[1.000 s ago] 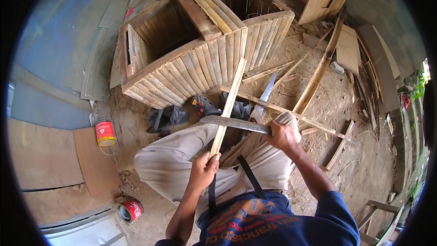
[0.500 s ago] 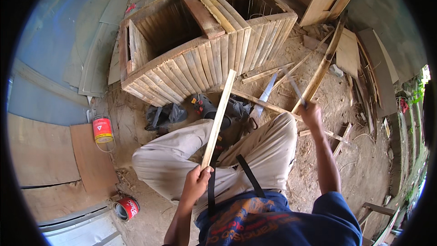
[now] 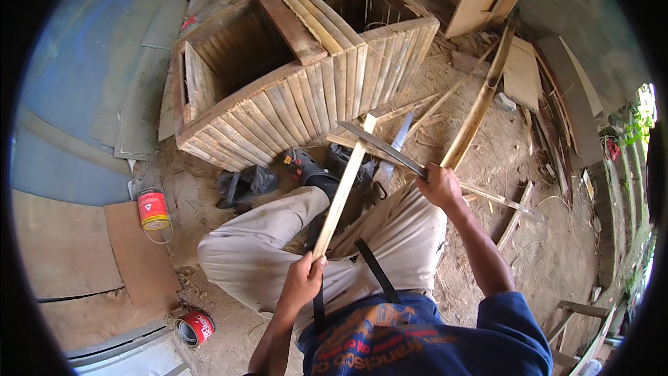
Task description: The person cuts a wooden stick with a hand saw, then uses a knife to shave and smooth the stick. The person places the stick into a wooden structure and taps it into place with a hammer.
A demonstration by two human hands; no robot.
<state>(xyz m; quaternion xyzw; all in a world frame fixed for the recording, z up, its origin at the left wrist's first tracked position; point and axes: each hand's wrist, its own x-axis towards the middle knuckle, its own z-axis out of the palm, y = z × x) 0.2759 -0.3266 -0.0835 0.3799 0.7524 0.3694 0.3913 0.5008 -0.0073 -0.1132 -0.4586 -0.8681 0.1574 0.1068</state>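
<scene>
My left hand (image 3: 304, 280) is closed around the lower end of a pale wooden strip (image 3: 340, 202), which slants up and away from my lap. My right hand (image 3: 440, 186) grips the handle of a machete (image 3: 384, 146). Its dark, long blade crosses the strip close to the far end; whether it presses into the wood I cannot tell. On the ground beyond my right knee lies a hand saw (image 3: 399, 136) with a bluish blade, partly covered by the machete and scrap wood.
A large slatted wooden box (image 3: 278, 115) with two openings stands ahead. Long timber (image 3: 480, 111) and scrap sticks lie on the right. Two red cans, one upper (image 3: 153, 209) and one lower (image 3: 195, 326), are at left. A black plastic bag (image 3: 243, 182) is by my foot.
My right hand has swung the machete leftward, so its blade now crosses the strip's far end. My left hand keeps hold of the strip. The whole view has shifted slightly.
</scene>
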